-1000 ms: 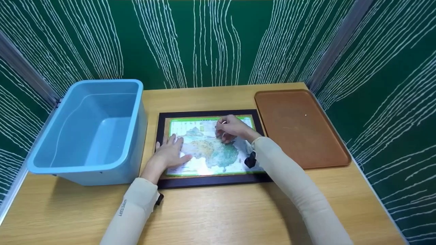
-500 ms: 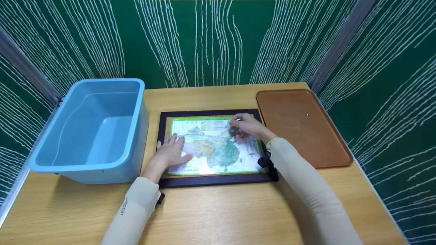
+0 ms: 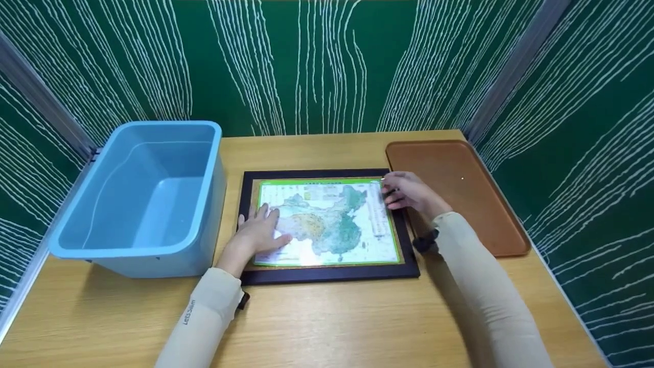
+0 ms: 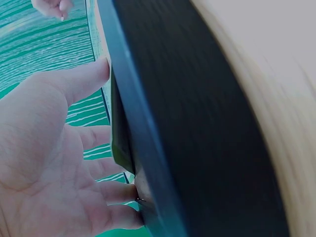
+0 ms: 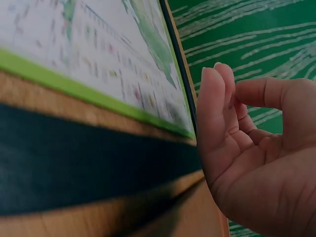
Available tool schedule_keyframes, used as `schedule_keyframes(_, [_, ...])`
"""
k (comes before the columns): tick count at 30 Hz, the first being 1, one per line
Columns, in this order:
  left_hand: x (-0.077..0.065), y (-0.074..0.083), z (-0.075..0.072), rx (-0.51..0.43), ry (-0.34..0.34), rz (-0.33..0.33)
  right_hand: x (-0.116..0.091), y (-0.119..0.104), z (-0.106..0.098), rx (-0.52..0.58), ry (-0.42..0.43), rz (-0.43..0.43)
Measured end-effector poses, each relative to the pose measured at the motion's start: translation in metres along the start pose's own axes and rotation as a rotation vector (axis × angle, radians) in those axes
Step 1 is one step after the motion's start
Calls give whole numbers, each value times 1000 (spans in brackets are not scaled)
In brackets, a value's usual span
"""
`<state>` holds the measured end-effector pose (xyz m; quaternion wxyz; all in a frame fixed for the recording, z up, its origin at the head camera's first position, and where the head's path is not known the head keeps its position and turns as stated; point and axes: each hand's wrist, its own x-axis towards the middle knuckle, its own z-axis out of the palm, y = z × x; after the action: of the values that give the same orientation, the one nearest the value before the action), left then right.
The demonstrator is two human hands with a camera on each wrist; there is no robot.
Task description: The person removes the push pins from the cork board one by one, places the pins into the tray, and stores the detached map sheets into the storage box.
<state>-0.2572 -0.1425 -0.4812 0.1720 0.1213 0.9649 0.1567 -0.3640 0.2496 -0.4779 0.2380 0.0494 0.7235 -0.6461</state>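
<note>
A map sheet with a green border (image 3: 329, 255) lies inside a dark picture frame (image 3: 332, 276) on the table. The left hand (image 3: 258, 232) rests on the left side of the map, fingers spread. In the left wrist view, the left hand's fingers (image 4: 118, 190) reach along the frame's dark edge. The right hand (image 3: 411, 194) is over the frame's upper right side, beside the map's right border. In the right wrist view its thumb (image 5: 261, 92) meets the bent fingers. A tiny white spot shows at its fingertips; whether it is a nail or something held is unclear.
A deep blue plastic tub (image 3: 135, 253) stands left of the frame. A brown tray (image 3: 449, 204) lies to the right, close to the frame, with a tiny white speck on it. Green walls with white lines enclose the wooden table (image 3: 327, 322) behind and at both sides.
The right hand has moved right from over the map's middle to the frame's right side, uncovering the map's upper right part. The left hand has stayed on the map's left side.
</note>
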Motion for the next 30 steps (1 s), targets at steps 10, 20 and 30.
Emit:
schedule_keyframes(10, [0,1,1,8,7,1,-23,7,-56,62,67,-16])
schedule_keyframes(20, [-1,-1,2,0,7,10,-43,21,-108,159,142,43])
schedule_keyframes(30, [-1,-2,0,3,-9,6,-52,37,-131,145,236,114])
